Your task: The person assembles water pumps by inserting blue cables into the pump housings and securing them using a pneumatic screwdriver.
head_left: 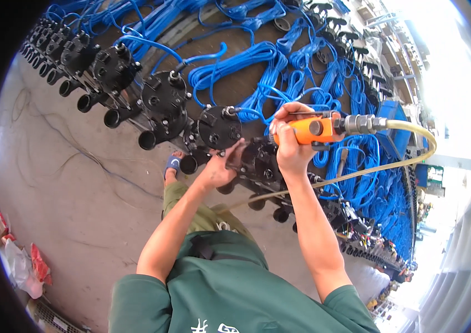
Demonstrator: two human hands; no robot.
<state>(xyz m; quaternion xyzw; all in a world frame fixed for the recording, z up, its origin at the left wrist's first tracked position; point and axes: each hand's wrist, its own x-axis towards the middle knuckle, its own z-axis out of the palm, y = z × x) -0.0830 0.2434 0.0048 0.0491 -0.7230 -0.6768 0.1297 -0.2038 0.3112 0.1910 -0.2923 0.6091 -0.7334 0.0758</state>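
In my right hand (293, 145), fingers wrapped round its body, is an orange air tool (310, 131). A metal coupling (364, 124) joins it to a clear yellowish hose (421, 132). It is held over the row of black round-topped pump-like units. My left hand (219, 171) is lower and to the left, at the side of a black unit (219, 127) with a blue cable. Its fingers are drawn together against the gap between that unit and its neighbour (260, 161). Whatever they may pinch is hidden.
More black units (163, 100) line the bench edge, with pipe stubs facing me. Bundled blue cables (257, 58) cover the brown bench top. On the grey floor lie thin cables (88, 158) and plastic bags (22, 263). The hose loops back beneath my right forearm.
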